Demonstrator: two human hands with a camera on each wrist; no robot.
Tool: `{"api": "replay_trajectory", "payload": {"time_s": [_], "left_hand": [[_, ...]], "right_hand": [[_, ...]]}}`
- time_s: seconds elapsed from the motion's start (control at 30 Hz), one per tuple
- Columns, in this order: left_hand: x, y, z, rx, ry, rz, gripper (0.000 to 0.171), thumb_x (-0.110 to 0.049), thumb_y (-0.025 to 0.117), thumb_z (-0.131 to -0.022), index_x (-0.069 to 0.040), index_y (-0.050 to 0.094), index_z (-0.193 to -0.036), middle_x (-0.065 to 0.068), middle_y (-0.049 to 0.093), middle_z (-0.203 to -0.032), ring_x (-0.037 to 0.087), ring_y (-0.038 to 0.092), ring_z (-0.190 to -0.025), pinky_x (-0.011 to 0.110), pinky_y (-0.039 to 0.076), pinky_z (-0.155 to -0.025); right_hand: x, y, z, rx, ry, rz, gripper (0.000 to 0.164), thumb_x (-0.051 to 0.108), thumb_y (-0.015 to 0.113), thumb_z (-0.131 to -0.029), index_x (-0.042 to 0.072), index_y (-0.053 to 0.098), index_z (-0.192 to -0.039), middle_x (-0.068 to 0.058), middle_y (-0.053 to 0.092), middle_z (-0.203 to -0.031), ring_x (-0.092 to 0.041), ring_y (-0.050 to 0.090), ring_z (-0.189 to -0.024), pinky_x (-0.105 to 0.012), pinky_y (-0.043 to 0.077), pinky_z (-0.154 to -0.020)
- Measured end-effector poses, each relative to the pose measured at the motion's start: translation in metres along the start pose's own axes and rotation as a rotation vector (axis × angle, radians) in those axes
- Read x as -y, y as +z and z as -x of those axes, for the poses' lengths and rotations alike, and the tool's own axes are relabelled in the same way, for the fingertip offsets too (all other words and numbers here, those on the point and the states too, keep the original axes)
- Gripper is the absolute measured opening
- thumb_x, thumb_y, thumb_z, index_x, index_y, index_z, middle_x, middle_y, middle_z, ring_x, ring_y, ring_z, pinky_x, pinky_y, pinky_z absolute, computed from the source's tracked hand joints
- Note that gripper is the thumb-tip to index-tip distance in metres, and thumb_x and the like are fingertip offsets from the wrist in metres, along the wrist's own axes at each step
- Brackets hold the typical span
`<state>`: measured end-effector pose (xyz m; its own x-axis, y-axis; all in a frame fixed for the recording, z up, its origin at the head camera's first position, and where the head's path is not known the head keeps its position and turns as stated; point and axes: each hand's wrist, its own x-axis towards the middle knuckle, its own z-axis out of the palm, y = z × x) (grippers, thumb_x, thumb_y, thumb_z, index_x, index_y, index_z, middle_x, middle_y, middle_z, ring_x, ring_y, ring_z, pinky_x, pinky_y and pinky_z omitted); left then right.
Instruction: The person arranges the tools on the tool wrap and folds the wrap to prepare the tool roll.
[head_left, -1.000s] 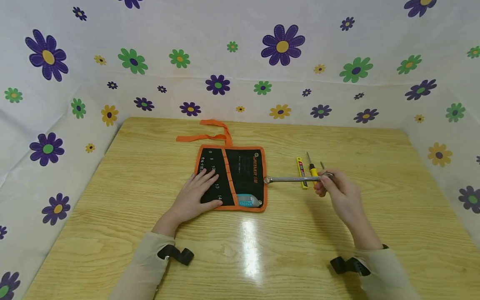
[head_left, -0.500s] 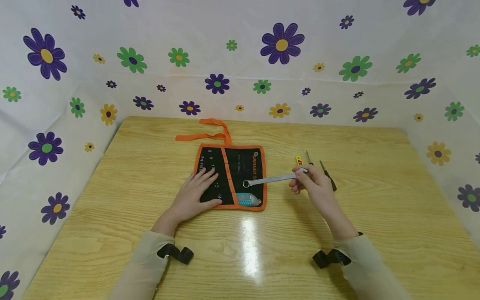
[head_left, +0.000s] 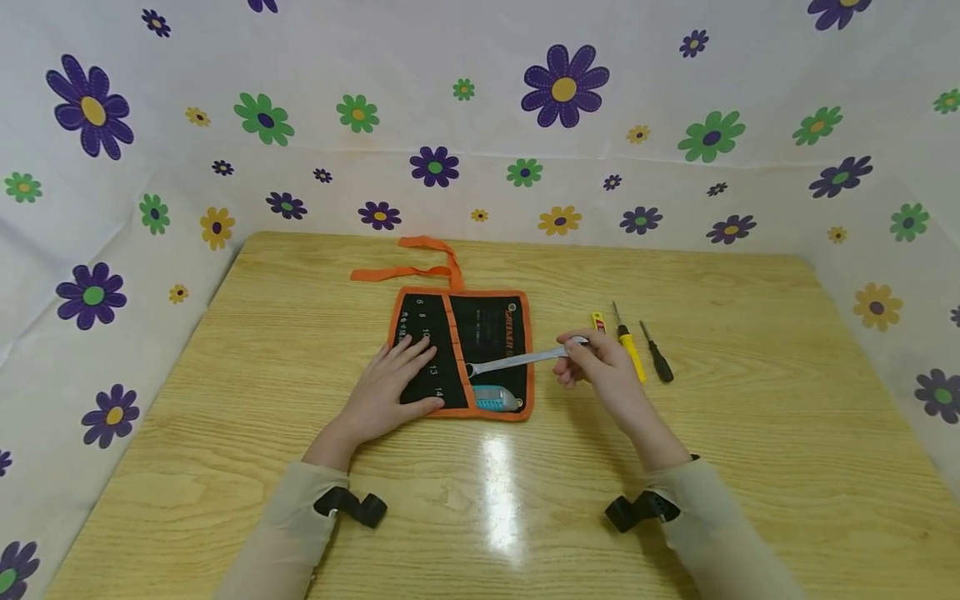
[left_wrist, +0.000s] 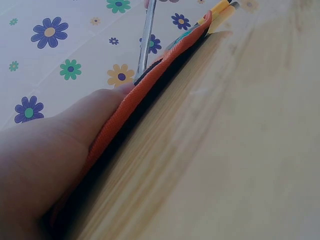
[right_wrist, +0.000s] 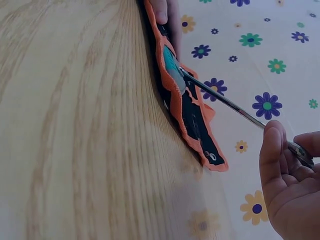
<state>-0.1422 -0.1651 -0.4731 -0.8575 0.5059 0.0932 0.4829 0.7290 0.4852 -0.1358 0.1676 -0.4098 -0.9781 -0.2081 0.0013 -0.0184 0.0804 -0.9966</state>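
Note:
A black tool pouch (head_left: 487,333) with orange edging lies flat on the table, its numbered pockets on the left. My left hand (head_left: 386,387) rests on the pocket side with fingers spread. My right hand (head_left: 600,367) pinches one end of a silver combination wrench (head_left: 517,361) between thumb and fingers. The wrench's ring end lies at the orange-trimmed pocket edge; whether it is inside a pocket I cannot tell. A teal utility knife (head_left: 495,398) sits in the lowest pocket, its grey end sticking out. In the right wrist view the wrench (right_wrist: 225,100) slants down toward the pouch (right_wrist: 192,120).
Right of the pouch lie a yellow screwdriver (head_left: 632,350), a dark-handled screwdriver (head_left: 658,357) and a yellow item (head_left: 597,322) partly hidden by my right hand. Orange ties (head_left: 427,257) stretch behind the pouch. A flowered cloth (head_left: 315,183) stands along the table's back edge.
My right hand has carried the wrench leftward, from beside the pouch to over it, with the ring end now at the pocket edge. The left hand has stayed put.

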Motion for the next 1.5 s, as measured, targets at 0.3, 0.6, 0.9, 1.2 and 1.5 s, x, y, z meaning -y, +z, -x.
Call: {"api": "replay_trajectory", "payload": {"time_s": [0.3, 0.6, 0.9, 1.2, 1.5], "left_hand": [[-0.001, -0.001, 0.000, 0.004, -0.007, -0.008, 0.081, -0.057, 0.059, -0.087, -0.014, 0.033, -0.151, 0.004, 0.023, -0.156, 0.027, 0.011, -0.145, 0.048, 0.003, -0.115], [0.000, 0.001, 0.000, -0.007, -0.004, -0.001, 0.081, -0.058, 0.058, -0.088, -0.014, 0.033, -0.150, 0.005, 0.024, -0.156, 0.027, 0.012, -0.144, 0.048, 0.002, -0.115], [-0.002, -0.002, 0.001, 0.002, -0.012, -0.003, 0.082, -0.058, 0.060, -0.087, -0.015, 0.032, -0.151, 0.004, 0.024, -0.156, 0.026, 0.012, -0.145, 0.049, 0.002, -0.115], [-0.002, 0.000, -0.001, -0.010, 0.003, -0.001, 0.081, -0.060, 0.057, -0.087, -0.014, 0.034, -0.150, 0.005, 0.026, -0.156, 0.027, 0.014, -0.144, 0.049, 0.003, -0.115], [0.000, 0.000, 0.000, 0.005, -0.021, -0.003, 0.081, -0.059, 0.057, -0.088, -0.016, 0.031, -0.151, 0.002, 0.023, -0.156, 0.023, 0.011, -0.145, 0.046, 0.001, -0.116]], "right_hand": [[0.000, 0.002, -0.003, 0.016, 0.102, 0.003, 0.035, 0.013, 0.043, -0.103, -0.016, 0.046, -0.123, -0.015, 0.062, -0.081, -0.015, 0.058, -0.067, -0.025, 0.053, -0.061], [-0.003, 0.002, -0.005, 0.079, 0.175, 0.092, 0.036, 0.011, 0.043, -0.103, -0.013, 0.045, -0.130, -0.016, 0.063, -0.083, -0.015, 0.057, -0.066, -0.027, 0.052, -0.060], [-0.005, 0.003, -0.010, 0.201, 0.169, 0.280, 0.041, 0.012, 0.047, -0.102, -0.008, 0.044, -0.137, -0.019, 0.066, -0.085, -0.016, 0.051, -0.061, -0.026, 0.045, -0.055], [-0.003, 0.004, -0.012, 0.322, 0.122, 0.474, 0.048, -0.001, 0.042, -0.100, -0.007, 0.029, -0.146, -0.017, 0.062, -0.101, -0.023, 0.055, -0.086, -0.028, 0.042, -0.067], [-0.004, 0.004, -0.015, 0.373, 0.031, 0.523, 0.049, -0.004, 0.038, -0.101, -0.009, 0.023, -0.147, -0.014, 0.062, -0.097, -0.020, 0.051, -0.078, -0.026, 0.045, -0.066]]}}
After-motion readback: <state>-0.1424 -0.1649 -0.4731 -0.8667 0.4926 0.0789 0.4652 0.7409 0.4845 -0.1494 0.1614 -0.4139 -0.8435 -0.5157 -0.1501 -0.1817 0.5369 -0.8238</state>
